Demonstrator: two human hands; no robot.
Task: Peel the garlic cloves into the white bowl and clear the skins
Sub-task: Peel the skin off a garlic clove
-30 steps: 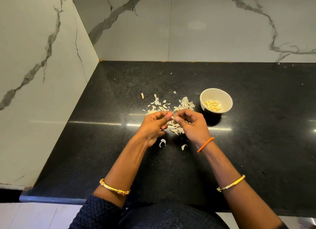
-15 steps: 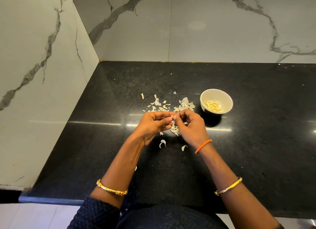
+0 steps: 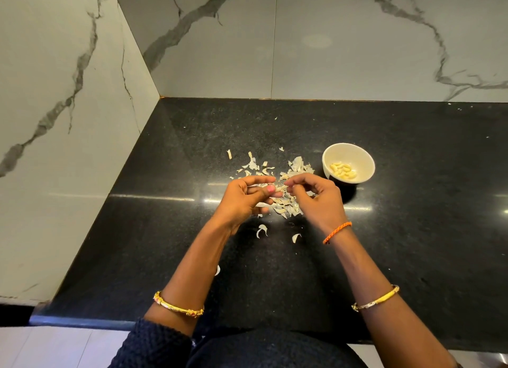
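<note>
My left hand [image 3: 244,200] and my right hand [image 3: 319,200] meet fingertip to fingertip just above a pile of pale garlic skins [image 3: 286,202] on the black counter. Between the fingertips a small garlic clove [image 3: 279,187] is pinched, with its skin partly torn. The white bowl [image 3: 348,162] stands to the right of the pile, close to my right hand, and holds several peeled yellowish cloves [image 3: 343,171]. Loose skins [image 3: 261,230] lie nearer to me and more are scattered behind the hands [image 3: 251,161].
The black stone counter [image 3: 412,230] runs into a corner of marble walls, with the left wall [image 3: 68,147] close by. The counter's front edge [image 3: 82,322] lies near my body. One skin scrap [image 3: 217,270] lies beside my left forearm.
Both hands have stayed over the pile, working the clove; the fingers have shifted and spread slightly. The bowl and the scattered skins have not moved.
</note>
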